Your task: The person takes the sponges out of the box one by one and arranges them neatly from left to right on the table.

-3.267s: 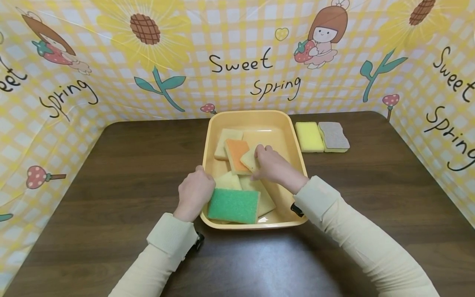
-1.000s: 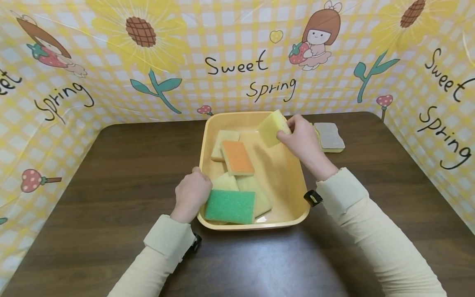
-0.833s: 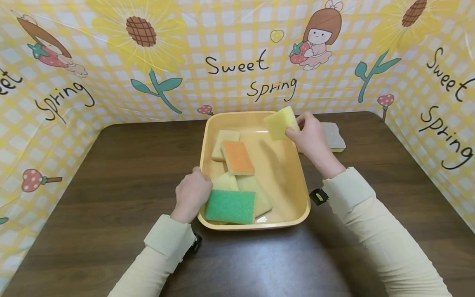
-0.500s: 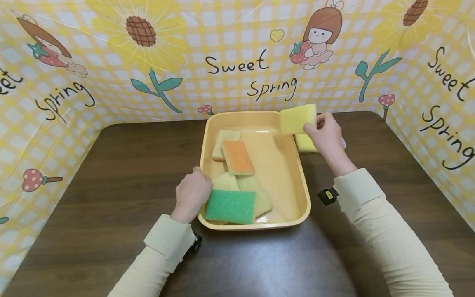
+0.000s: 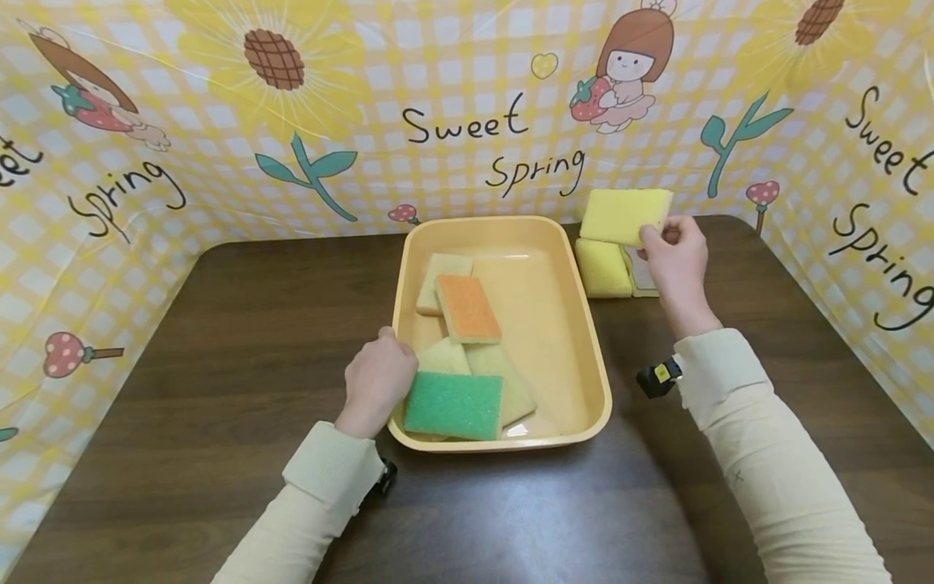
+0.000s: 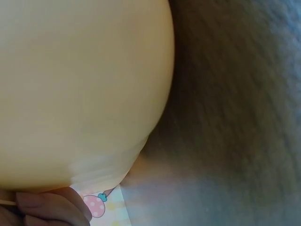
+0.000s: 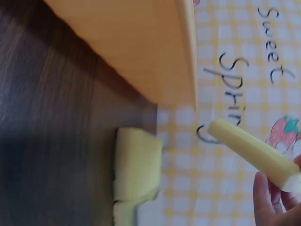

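Observation:
My left hand (image 5: 379, 373) grips the left rim of a yellow plastic basin (image 5: 550, 324); the left wrist view shows its curled fingers (image 6: 56, 207) at the rim. Beyond the basin's right side, my right hand (image 5: 677, 251) pinches a yellow sponge (image 5: 623, 216) by its right end, raised above two others on the table. Those are a yellow sponge (image 5: 603, 269) and a grey-topped sponge (image 5: 644, 272), partly hidden by the hand and held sponge. Inside the basin lie a green-topped sponge (image 5: 452, 405), an orange-topped one (image 5: 469, 308) and several pale yellow sponges (image 5: 511, 388).
The dark wooden table (image 5: 241, 341) runs around the basin. A yellow checked cloth (image 5: 452, 178) with printed flowers and lettering stands as a wall along the back and both sides.
My right hand has lifted the yellow sponge out of the basin and carried it right, over the rim, above the two table sponges. The left hand keeps its grip on the rim.

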The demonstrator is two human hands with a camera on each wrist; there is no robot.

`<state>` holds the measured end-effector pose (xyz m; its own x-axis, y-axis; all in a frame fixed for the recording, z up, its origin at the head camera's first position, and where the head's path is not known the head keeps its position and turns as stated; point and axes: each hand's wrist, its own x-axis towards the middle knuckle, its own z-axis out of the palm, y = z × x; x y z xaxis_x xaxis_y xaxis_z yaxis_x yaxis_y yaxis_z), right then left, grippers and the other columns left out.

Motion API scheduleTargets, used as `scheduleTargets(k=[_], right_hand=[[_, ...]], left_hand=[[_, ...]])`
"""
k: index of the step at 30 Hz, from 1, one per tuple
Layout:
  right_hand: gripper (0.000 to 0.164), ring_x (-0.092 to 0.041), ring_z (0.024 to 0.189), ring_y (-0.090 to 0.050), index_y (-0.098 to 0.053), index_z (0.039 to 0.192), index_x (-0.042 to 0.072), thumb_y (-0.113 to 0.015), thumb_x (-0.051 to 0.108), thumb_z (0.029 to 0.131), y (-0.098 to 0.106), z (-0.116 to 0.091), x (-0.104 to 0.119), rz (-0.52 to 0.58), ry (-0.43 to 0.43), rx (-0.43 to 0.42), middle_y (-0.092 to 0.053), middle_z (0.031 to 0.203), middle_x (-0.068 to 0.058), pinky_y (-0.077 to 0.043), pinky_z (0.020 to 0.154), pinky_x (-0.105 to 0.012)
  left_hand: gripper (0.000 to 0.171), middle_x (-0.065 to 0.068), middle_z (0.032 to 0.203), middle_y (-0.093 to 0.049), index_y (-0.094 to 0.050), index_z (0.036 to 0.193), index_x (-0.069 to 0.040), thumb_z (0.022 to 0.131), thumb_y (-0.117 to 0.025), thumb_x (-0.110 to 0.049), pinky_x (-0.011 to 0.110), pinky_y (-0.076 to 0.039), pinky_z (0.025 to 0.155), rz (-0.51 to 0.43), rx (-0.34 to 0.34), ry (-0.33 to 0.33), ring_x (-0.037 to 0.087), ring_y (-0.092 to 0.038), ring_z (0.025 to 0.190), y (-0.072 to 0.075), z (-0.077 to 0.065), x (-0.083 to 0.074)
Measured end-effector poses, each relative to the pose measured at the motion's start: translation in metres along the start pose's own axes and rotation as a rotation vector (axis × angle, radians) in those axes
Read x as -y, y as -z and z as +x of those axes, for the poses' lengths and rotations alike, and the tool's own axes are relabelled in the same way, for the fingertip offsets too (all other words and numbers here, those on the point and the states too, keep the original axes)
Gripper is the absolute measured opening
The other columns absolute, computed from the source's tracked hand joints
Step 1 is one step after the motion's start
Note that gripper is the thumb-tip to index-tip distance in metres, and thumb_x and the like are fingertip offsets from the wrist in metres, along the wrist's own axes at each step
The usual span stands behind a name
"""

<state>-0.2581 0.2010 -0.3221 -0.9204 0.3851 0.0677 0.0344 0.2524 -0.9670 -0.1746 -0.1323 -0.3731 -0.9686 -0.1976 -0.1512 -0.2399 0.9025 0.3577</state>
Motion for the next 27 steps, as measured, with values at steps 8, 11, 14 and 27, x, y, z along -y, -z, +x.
scheduleTargets(k=[8,11,14,27], right_hand=[[0.004,-0.004,0.068,-0.049,-0.052,0.090,0.019,-0.056,0.020,0.092,0.018,0.014,-0.021,0.149,-0.141,-0.121,-0.047,0.082,0.006,-0.044,0.062,-0.012],[0.005,-0.004,0.066,-0.050,-0.053,0.090,0.016,-0.058,0.015,0.091,0.024,0.018,-0.027,0.265,-0.190,-0.155,-0.048,0.086,0.003,-0.045,0.060,-0.011],[0.008,-0.003,0.061,-0.050,-0.052,0.087,0.016,-0.058,0.012,0.090,0.029,0.022,-0.034,0.333,-0.229,-0.199,-0.049,0.087,0.002,-0.045,0.057,-0.011],[0.014,-0.006,0.047,-0.052,-0.048,0.085,0.007,-0.058,0.012,0.092,0.048,0.031,-0.054,0.599,-0.489,-0.335,-0.050,0.071,0.000,-0.047,0.050,-0.014]], left_hand=[[0.033,0.023,0.086,-0.064,-0.052,0.106,0.004,0.095,-0.033,-0.021,0.045,-0.047,0.059,0.001,-0.018,-0.013,0.035,-0.065,0.076,-0.001,0.000,0.001],[0.033,0.025,0.087,-0.065,-0.053,0.105,0.003,0.094,-0.033,-0.021,0.049,-0.048,0.062,0.001,-0.031,-0.020,0.037,-0.065,0.078,-0.002,0.000,0.001],[0.033,0.025,0.087,-0.065,-0.053,0.104,0.003,0.094,-0.033,-0.021,0.050,-0.049,0.063,0.001,-0.031,-0.021,0.038,-0.065,0.079,-0.002,0.000,0.001],[0.035,0.024,0.088,-0.065,-0.052,0.108,0.003,0.095,-0.032,-0.022,0.049,-0.049,0.065,0.001,-0.012,-0.011,0.036,-0.065,0.080,0.000,0.000,0.001]])
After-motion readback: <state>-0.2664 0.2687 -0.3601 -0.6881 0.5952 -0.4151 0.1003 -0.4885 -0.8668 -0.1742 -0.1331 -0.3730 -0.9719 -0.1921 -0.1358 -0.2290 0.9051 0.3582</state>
